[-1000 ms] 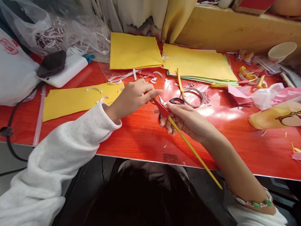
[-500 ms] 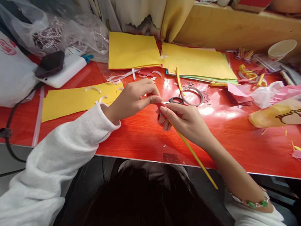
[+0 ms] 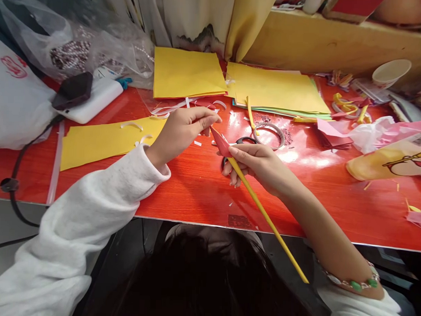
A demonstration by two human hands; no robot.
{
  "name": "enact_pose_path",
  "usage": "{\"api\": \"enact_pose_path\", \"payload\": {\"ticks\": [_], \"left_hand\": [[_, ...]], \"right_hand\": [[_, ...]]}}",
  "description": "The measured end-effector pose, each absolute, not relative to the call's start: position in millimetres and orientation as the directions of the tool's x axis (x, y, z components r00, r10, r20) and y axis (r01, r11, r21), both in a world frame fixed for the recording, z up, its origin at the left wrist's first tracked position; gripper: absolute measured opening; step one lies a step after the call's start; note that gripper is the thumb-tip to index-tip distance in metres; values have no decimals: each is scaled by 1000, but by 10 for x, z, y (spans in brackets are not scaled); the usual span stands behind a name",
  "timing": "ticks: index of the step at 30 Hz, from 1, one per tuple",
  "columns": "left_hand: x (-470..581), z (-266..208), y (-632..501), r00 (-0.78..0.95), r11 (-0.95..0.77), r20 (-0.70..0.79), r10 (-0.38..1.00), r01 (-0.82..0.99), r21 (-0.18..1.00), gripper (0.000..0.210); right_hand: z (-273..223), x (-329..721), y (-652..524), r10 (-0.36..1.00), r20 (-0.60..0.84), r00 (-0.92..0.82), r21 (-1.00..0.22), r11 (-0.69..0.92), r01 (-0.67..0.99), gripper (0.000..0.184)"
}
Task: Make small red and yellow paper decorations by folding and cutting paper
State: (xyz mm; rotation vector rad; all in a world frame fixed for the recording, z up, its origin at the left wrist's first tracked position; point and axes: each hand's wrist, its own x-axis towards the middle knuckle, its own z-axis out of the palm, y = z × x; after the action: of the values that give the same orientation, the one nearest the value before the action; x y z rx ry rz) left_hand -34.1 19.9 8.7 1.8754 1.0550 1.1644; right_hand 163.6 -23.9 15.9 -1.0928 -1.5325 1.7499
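Observation:
My right hand (image 3: 253, 164) grips a long, thin yellow paper stick (image 3: 267, 215), which slants down past the table edge. Wrapped around its upper end is a pointed piece of red paper (image 3: 222, 142), held at its base by my thumb and fingers. My left hand (image 3: 187, 132) is pinched closed by the red tip; what lies between its fingertips, if anything, is too small to make out. Black-handled scissors (image 3: 246, 140) show partly behind my right hand; whether they touch it I cannot tell. A roll of clear tape (image 3: 280, 137) lies just beyond.
Yellow sheets (image 3: 189, 74) and another paper stack (image 3: 278, 89) lie at the back. Cut yellow paper (image 3: 93, 147) is at left, near a phone (image 3: 73, 89) on a white box. A drink cup (image 3: 386, 159) lies at right beside pink paper (image 3: 333, 134). White scraps dot the red table (image 3: 188, 194).
My left hand has drawn slightly up and left, off the red paper's base. The red paper's pointed end now shows between my hands, and the yellow stick reaches a little lower.

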Motion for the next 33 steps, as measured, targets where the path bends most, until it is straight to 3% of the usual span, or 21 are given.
{"api": "enact_pose_path", "payload": {"ticks": [6,10,12,15,18,25,33], "left_hand": [[-306,68,195,351,-351,252,902,256,901,29],[-332,71,248,207,-350,310,928,195,916,25],[-331,100,250,151,-285,269,951,98,954,27],[-298,139,195,244,-141,120,962,70,988,31],[-263,118,143,347,-106,52,936,138,985,29],[-293,69,199,148,-171,156,977,98,980,22],[-274,57,174,189,-117,100,977,83,990,30]], "right_hand": [[176,1650,-237,809,-230,-541,-970,-235,61,26],[150,1656,-224,769,-255,-586,-962,-262,75,24],[128,1656,-213,789,-236,-567,-967,-249,55,23],[104,1647,-202,832,-201,-518,-975,-220,24,21],[109,1632,-206,833,-215,-509,-968,-250,0,22],[150,1658,-221,761,-320,-564,-935,-349,61,27],[127,1639,-233,684,-364,-633,-914,-394,100,29]]}}
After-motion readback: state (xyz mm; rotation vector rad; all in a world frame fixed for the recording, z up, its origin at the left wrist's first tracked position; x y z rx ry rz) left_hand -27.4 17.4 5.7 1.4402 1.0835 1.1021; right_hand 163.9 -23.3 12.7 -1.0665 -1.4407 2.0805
